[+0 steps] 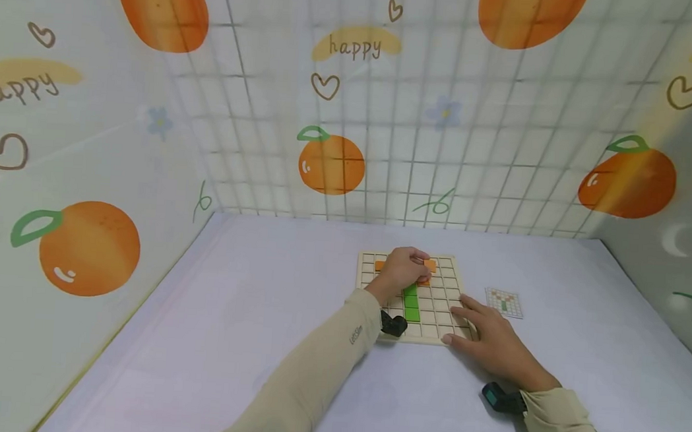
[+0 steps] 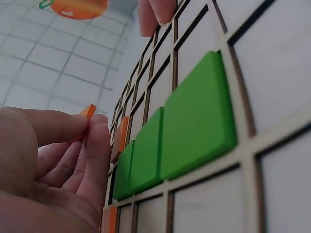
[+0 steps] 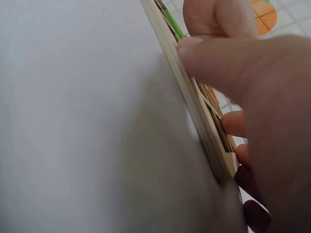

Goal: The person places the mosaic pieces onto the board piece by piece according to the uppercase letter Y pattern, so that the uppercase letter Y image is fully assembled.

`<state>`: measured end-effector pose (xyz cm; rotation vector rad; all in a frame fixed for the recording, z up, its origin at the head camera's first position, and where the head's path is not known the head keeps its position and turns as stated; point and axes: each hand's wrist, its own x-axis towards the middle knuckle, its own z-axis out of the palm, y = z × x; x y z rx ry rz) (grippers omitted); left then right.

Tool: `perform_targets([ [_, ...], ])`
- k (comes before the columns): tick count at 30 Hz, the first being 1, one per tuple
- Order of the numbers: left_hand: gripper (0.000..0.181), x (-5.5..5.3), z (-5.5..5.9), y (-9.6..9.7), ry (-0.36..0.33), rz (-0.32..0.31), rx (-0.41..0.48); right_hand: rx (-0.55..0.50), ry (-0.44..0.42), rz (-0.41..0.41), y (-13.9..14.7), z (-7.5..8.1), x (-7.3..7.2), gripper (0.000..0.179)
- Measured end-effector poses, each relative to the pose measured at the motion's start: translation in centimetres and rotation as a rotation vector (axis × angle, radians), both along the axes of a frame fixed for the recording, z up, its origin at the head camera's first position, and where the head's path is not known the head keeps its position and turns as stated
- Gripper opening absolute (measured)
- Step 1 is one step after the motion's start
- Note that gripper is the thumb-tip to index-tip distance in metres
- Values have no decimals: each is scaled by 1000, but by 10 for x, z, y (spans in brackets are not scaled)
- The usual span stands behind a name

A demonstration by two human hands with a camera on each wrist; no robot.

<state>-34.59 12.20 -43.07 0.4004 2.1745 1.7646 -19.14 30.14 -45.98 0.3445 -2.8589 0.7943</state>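
A wooden grid board (image 1: 442, 314) lies on the table with a column of green tiles (image 1: 412, 304) standing in its squares. My left hand (image 1: 401, 272) is over the board's far part and pinches an orange tile (image 2: 89, 112) between thumb and fingers. Beside the green tiles in the left wrist view, another orange tile (image 2: 119, 140) sits in the grid; an orange tile (image 1: 380, 266) also shows left of my hand. My right hand (image 1: 495, 341) rests at the board's right side, thumb (image 3: 192, 53) on its near edge, fingers spread over the border. My left hand and wrist hide part of the grid.
A small printed pattern card (image 1: 504, 303) lies to the right of the board. White cloth covers the table (image 1: 247, 282). Behind and beside it hang curtains (image 1: 268, 132) printed with oranges, and a dark wrist camera (image 1: 497, 398) sits on the right wrist.
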Motion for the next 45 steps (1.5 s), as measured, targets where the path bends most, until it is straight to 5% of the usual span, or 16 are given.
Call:
perform_targets([
  [6, 21, -5, -2, 5, 6, -11, 1, -3, 27, 2, -3, 4, 3, 66],
  [20, 21, -8, -5, 17, -20, 78, -34, 19, -20, -37, -2, 0, 1, 68],
  [39, 20, -13, -5, 17, 83, 42, -152, 20, 2, -37, -4, 3, 2, 67],
  [45, 22, -11, -4, 19, 64, 51, -180, 25, -20, -45, -3, 0, 1, 69],
])
